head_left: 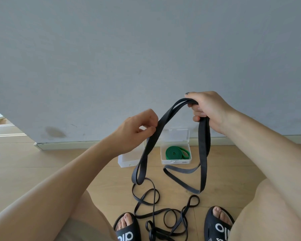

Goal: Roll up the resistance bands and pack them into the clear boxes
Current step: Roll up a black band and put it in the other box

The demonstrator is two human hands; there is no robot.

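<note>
A: Entry, head view, left side first. What is the left hand [139, 131] doing?

B: Thumb and fingertips pinch the wide black band [203, 153] on its left strand, in the air above the floor [42, 164]. Fingers curled, pinch closed on the band.

A: Below that hand?

B: An open clear box [127, 158] on the floor by the wall [146, 49], partly hidden behind the hand and the band. I cannot tell whether anything is in it.

A: Centre?

B: The wide black band arches up between the two hands. Its left strands drop to a fold near the floor; its right strands hang to a lower loop, and a further loop of it lies flat on the floor in front of the second box [176, 153]. That box is open, lid leaning back against the wall, with a rolled green band [177, 152] inside.

A: Near the feet?

B: Thin black bands [153, 206] lie tangled on the floor between the two black slides [127, 230].

A: Right side?

B: The right hand [207, 106] grips the top of the wide black band's arch, fingers wrapped round it, held higher than the left hand.
</note>
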